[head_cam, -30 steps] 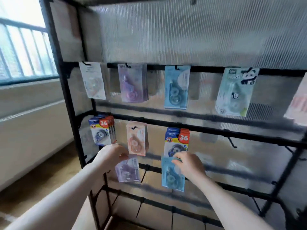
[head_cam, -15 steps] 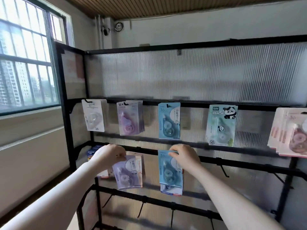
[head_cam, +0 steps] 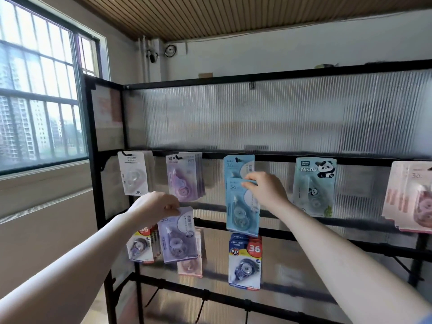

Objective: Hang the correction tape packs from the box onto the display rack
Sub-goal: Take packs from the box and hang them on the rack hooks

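You are holding a blue correction tape pack [head_cam: 242,206] in your right hand [head_cam: 266,191] — the grip is pinching its top edge, fingers curled over the card near the upper right corner. The pack is hanging upright, long axis vertical, printed face toward you, its top overlapping the lower half of the blue packs already hanging [head_cam: 238,166] on the top rail of the display rack [head_cam: 280,157].

Your left hand [head_cam: 155,208] is gripping a purple correction tape pack [head_cam: 177,237] by its top edge, fingers closed down on the card. This pack is also standing long axis vertical, tilted slightly with the top leaning left, face toward you, and it is sitting below the purple packs on the rail [head_cam: 184,176] and in front of the lower row.

On the top rail, left to right, are hanging a white pack [head_cam: 133,175], the purple group, the blue group, a panda pack [head_cam: 314,185] and a pink stack [head_cam: 411,197] at the right edge. On the rail below are showing navy packs marked 36 [head_cam: 244,263], another of the same kind behind your left wrist [head_cam: 140,247], and a peach pack [head_cam: 190,265] partly hidden by the purple one — a ribbed translucent panel [head_cam: 280,118] is backing the whole rack, with a barred window [head_cam: 39,94] to the left.
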`<state>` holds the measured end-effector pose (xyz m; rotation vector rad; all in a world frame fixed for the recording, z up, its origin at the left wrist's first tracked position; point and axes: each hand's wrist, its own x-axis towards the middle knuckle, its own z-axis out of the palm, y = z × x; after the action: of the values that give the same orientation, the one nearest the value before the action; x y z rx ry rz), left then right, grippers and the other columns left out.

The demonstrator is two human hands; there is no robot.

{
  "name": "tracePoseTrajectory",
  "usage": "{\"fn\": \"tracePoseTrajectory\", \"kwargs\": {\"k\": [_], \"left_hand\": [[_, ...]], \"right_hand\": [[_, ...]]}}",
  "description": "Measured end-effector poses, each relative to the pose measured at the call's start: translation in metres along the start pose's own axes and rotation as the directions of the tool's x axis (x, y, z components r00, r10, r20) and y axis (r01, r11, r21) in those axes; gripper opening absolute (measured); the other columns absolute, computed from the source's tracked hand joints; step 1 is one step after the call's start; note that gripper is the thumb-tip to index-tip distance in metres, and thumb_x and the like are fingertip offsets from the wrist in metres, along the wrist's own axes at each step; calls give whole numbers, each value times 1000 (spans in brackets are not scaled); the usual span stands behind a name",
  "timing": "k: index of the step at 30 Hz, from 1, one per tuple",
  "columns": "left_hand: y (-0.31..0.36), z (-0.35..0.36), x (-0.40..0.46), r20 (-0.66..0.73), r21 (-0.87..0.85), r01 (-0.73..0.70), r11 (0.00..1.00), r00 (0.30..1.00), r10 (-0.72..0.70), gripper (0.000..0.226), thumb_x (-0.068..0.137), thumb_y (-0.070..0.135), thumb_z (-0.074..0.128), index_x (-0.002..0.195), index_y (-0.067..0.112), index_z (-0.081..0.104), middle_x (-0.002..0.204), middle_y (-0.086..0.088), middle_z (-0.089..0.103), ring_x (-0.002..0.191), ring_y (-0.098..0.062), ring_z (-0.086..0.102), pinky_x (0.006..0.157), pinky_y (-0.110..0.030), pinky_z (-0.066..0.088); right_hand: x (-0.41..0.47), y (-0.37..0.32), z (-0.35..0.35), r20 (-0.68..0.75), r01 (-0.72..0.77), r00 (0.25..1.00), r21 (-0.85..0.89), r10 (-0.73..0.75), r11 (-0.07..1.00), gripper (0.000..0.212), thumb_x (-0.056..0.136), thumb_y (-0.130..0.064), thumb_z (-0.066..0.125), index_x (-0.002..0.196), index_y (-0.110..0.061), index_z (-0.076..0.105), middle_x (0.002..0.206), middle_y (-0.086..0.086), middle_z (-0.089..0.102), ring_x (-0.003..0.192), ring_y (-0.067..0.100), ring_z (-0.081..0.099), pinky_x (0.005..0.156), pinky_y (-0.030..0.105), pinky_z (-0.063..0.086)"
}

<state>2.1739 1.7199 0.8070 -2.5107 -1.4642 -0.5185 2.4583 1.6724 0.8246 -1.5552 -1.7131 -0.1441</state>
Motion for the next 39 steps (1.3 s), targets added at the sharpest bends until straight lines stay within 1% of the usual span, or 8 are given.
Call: {"fn": "tracePoseTrajectory", "kwargs": {"k": [3, 5, 10, 17, 21, 26, 34, 39], "left_hand": [[0, -7, 3, -15, 15, -17, 1000, 1000, 17, 16, 86, 43, 61, 93, 29, 66, 86, 10, 66, 80, -14, 60, 68, -26, 47], [-2, -10, 5, -16, 22, -28, 999, 999, 29, 16, 86, 43, 61, 93, 29, 66, 85, 11, 64, 80, -13, 60, 67, -25, 46], [-8, -11, 8, -20, 0, -15, 1000, 1000, 15, 16, 85, 42, 63, 92, 28, 66, 83, 13, 63, 80, -13, 60, 69, -25, 48], [-15, -6, 8, 8, -12, -8, 1000, 1000, 8, 14, 84, 41, 65, 91, 29, 67, 85, 11, 67, 78, -13, 61, 70, -27, 51], [-15, 0, 8, 27, -5, 1, 1000, 1000, 0, 14, 84, 40, 64, 91, 28, 66, 84, 11, 65, 79, -14, 61, 70, -27, 50], [-15, 1, 7, 47, 3, 2, 1000, 999, -2, 14, 85, 40, 63, 92, 29, 67, 86, 10, 66, 79, -16, 62, 71, -30, 52], [-11, 6, 6, 52, 44, 1, 999, 999, -3, 18, 87, 40, 61, 98, 28, 67, 92, 12, 67, 81, -10, 60, 71, -25, 49], [-3, 13, 5, 77, 73, -10, 997, 997, 5, 15, 88, 40, 59, 94, 27, 64, 83, 15, 56, 74, -8, 49, 53, -17, 33]], "right_hand": [[18, -9, -9, -54, 21, 998, 44, -19, 999, 23, 94, -26, 55, 107, -12, 68, 104, 1, 69, 91, 18, 61, 74, 27, 46], [28, -16, -14, -79, 35, 996, 68, -29, 997, 23, 94, -26, 54, 107, -12, 68, 108, 2, 68, 100, 20, 61, 83, 32, 47], [46, -27, -15, -130, 80, 989, 49, -73, 996, 18, 94, -26, 53, 99, -17, 68, 96, -1, 69, 89, 18, 61, 71, 31, 45], [55, -23, -5, -95, 70, 993, 10, -69, 997, 23, 98, -19, 46, 104, -12, 67, 101, 2, 69, 93, 20, 61, 67, 26, 36], [58, -21, -1, -79, 63, 995, 23, -61, 998, 26, 99, -18, 42, 107, -10, 66, 105, 5, 67, 96, 22, 59, 69, 24, 33], [68, -14, 1, -21, 64, 998, 16, -63, 998, 26, 99, -14, 42, 111, -6, 64, 112, 8, 65, 103, 25, 59, 77, 27, 40], [71, -1, 14, -124, 95, 986, -141, -112, 986, 26, 95, -5, 45, 112, -9, 64, 109, 7, 66, 101, 25, 58, 72, 28, 39], [65, 1, 16, -197, 114, 967, -223, -159, 968, 26, 95, -6, 46, 115, -9, 63, 103, 9, 63, 101, 25, 53, 70, 27, 34]]}}
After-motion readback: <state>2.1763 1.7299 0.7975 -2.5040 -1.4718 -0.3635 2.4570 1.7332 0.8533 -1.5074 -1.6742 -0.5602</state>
